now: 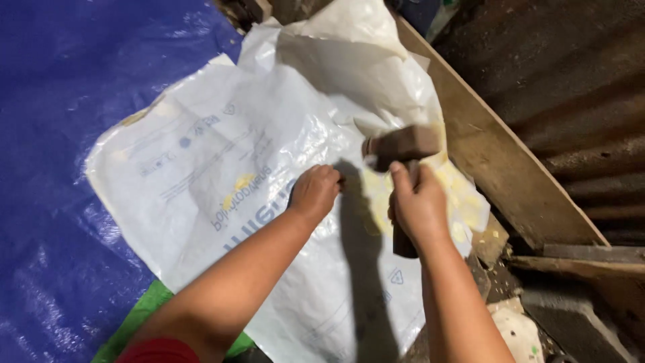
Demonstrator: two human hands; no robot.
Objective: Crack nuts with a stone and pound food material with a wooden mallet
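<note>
Across the floor spreads a blue tarp point(54, 134), and over it lies a white woven sack point(222, 148) with yellowish smears near its right edge. Beside the sack runs a slanted wooden board point(497, 168). On the sack, the right hand point(418, 205) wraps closed around a dark wooden mallet point(403, 144), its head blurred. Just left, the left hand point(314, 191) presses down as a closed fist, with nothing visible in it.

A blue tarpaulin point(60, 134) covers the ground on the left, with a strip of green sheet point(138, 319) at its lower edge. On the right a bare wooden plank point(500, 165) runs diagonally beside what looks like dark corrugated metal sheeting point(578, 87). Light is dim there, brighter at the centre.
</note>
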